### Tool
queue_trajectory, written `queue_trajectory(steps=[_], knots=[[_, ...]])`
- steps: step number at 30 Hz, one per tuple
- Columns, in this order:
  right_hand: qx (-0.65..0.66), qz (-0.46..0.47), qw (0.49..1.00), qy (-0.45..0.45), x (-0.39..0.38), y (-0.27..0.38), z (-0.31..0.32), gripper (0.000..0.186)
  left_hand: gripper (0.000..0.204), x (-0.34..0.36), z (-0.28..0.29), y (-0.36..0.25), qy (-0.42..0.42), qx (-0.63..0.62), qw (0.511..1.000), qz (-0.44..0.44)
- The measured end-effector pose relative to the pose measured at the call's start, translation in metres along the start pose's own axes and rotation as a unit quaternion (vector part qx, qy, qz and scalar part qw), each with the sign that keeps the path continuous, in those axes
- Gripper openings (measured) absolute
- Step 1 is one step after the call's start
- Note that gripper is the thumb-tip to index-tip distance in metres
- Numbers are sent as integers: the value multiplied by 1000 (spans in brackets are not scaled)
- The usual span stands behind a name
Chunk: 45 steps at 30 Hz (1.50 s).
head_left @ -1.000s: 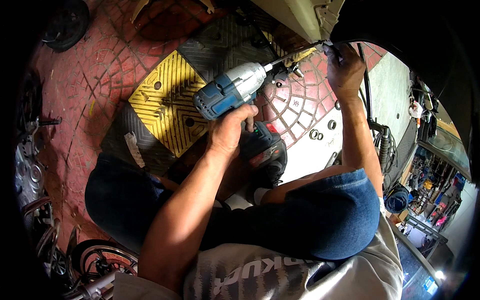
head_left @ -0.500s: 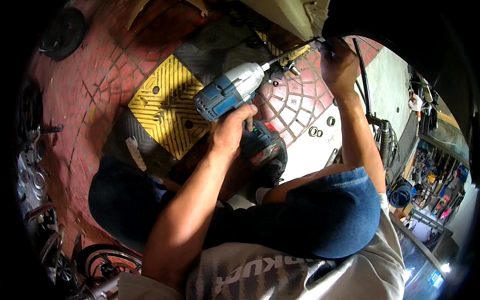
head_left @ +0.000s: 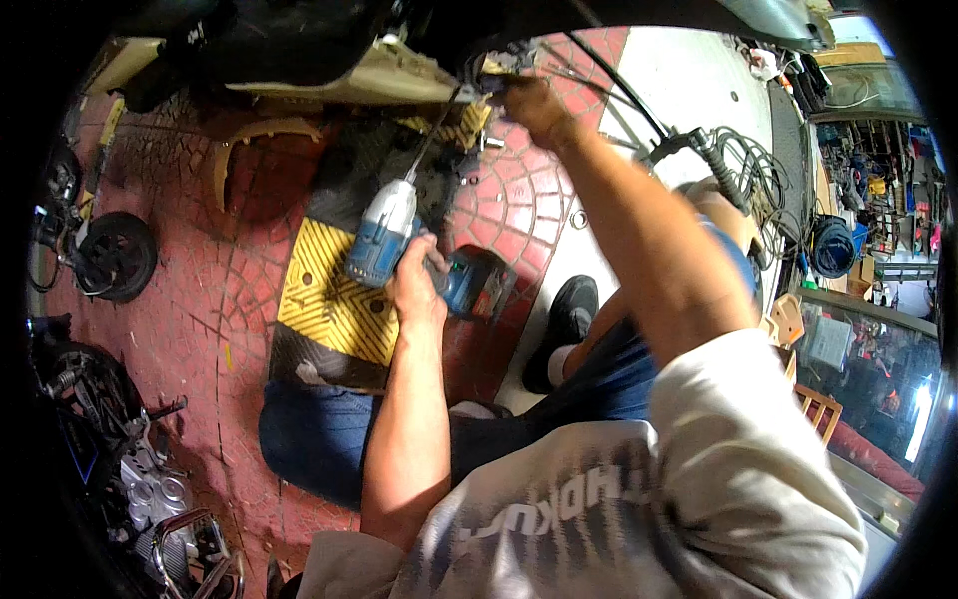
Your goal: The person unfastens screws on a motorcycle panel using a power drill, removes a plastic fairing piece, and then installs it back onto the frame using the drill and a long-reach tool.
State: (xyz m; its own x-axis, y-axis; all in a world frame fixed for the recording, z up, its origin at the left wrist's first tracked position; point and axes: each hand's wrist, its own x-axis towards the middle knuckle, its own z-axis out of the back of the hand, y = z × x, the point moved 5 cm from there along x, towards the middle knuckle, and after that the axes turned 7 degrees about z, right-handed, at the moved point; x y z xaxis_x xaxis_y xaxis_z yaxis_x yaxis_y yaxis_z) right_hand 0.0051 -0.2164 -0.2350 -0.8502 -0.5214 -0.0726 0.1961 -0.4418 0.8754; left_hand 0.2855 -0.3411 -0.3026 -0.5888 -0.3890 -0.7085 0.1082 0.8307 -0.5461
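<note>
My left hand (head_left: pixel 414 280) is closed on the grip of a blue and silver cordless impact driver (head_left: pixel 377 245). Its long thin bit (head_left: pixel 432 138) points up to the edge of a cream panel (head_left: pixel 369 78) under a dark body part, beside some small metal fittings. My right hand (head_left: pixel 534 108) is up at those fittings at the panel's edge, blurred, with its fingers bent; what they hold, if anything, I cannot make out.
A yellow and black rubber pad (head_left: pixel 334 309) lies on red paving (head_left: pixel 220 270). Motorcycles (head_left: pixel 150 469) and a wheel (head_left: pixel 115 255) stand at left. At right are coiled cables (head_left: pixel 753 180), a rod (head_left: pixel 619 90), a blue bucket (head_left: pixel 831 247) and cluttered shelves. My black shoe (head_left: pixel 574 309) rests on pale flooring.
The view has turned, showing more of the panel overhead. The driver now points more steeply upward, still in my left hand. My right arm reaches diagonally from the lower right.
</note>
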Motion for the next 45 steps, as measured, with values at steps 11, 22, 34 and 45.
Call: queue_trajectory(steps=[11, 22, 34, 45], knots=[[210, -71, 966, -135, 7, -54, -51, 80, 7, -18, -6, -17, 18, 70, 997, -2], [-1, 20, 999, -28, 9, -21, -12, 91, 8, -36, -32, 7, -44, 31, 999, 9], [-97, 66, 984, -137, 7, -32, -26, 89, 15, -28, -20, 9, -18, 12, 999, 44], [-90, 86, 980, -157, 8, -37, -32, 79, 19, -18, -11, 18, 33, 21, 998, 42]])
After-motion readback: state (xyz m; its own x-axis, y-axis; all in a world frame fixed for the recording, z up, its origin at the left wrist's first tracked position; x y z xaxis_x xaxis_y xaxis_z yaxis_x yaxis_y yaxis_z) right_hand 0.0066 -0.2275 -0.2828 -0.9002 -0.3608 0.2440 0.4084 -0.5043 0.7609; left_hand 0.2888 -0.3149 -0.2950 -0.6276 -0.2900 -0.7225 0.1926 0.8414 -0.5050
